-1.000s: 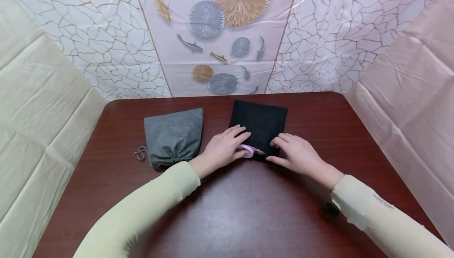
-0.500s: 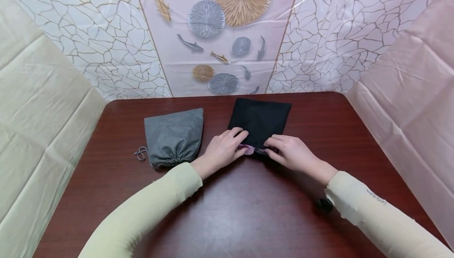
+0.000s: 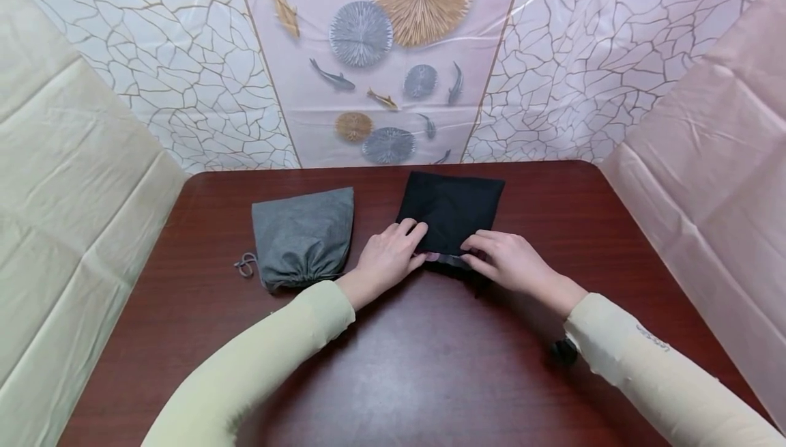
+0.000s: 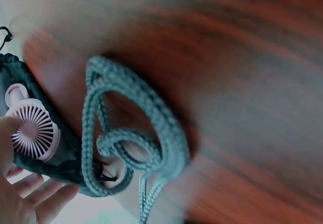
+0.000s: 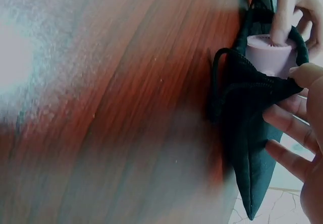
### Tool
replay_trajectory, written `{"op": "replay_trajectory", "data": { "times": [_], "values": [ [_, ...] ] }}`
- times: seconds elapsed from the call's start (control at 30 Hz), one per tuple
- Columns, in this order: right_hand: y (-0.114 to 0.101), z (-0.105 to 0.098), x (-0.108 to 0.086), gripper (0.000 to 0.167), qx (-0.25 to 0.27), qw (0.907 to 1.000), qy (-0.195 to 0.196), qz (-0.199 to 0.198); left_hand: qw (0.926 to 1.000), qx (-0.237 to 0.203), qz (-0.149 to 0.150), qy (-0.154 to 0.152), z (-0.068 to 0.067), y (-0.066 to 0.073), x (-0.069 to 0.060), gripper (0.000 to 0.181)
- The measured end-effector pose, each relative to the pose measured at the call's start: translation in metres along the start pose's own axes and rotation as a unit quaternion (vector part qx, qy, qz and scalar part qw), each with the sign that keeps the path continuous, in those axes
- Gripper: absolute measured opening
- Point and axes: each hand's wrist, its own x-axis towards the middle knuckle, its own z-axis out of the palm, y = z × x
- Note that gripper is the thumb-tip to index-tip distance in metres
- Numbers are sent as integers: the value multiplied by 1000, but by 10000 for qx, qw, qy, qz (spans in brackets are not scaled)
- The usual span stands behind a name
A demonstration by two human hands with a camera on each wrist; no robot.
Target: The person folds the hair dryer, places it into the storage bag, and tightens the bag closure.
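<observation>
A black drawstring bag (image 3: pixel 454 205) lies flat on the table, its mouth toward me. Inside the mouth sits a pink handheld fan (image 4: pixel 31 129) with a round slatted grille; only a thin strip of it shows in the head view. My left hand (image 3: pixel 388 256) holds the left side of the mouth, its thumb on the fan and its fingers on the outside of the bag. My right hand (image 3: pixel 510 260) pinches the right side of the rim between thumb and index finger, the other fingers spread along the cloth in the right wrist view.
Left of the black bag lies a grey drawstring bag (image 3: pixel 303 235), its looped cord (image 3: pixel 245 265) at its left side. A grey braided cord (image 4: pixel 136 128) looms close in the left wrist view. Patterned sheeting (image 3: pixel 393 58) stands behind the dark red table (image 3: pixel 393 365).
The pink fan has gone deeper into the black bag, so less of it shows. My right hand has moved slightly left and pinches the rim; the bag has shifted a little away and right.
</observation>
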Motion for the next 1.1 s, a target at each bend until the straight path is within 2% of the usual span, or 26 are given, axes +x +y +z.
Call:
{"op": "replay_trajectory", "data": {
  "times": [0.17, 0.27, 0.4, 0.53, 0.67, 0.8, 0.97, 1.1],
  "values": [
    [1, -3, -4, 12, -64, 9998, -106, 136, 9999, -136, 15, 3, -4, -12, -9, 61],
    [1, -6, -10, 18, -186, 9990, -301, 284, 9994, -57, -194, -287, -8, -22, -15, 63],
    [2, -9, -21, 25, -416, 9962, -585, 494, 9953, 19, -511, -826, -12, -33, -21, 51],
    [3, -8, -30, 32, -598, 9942, -741, 502, 9913, -98, -665, -1133, -12, -38, -23, 36],
    [2, 1, -32, 40, -829, 9924, -847, 339, 9910, -198, -605, -1174, -10, -37, -25, 27],
    [1, 7, -30, 42, -1022, 9905, -898, 194, 9927, -283, -453, -1083, -8, -38, -25, 21],
    [2, 5, -31, 32, -1157, 9889, -925, -125, 9934, -238, -319, -1076, -9, -42, -26, 20],
    [6, 4, -34, 22, -1176, 9889, -774, -474, 9932, -96, -263, -1134, -12, -43, -27, 18]
  ]
}}
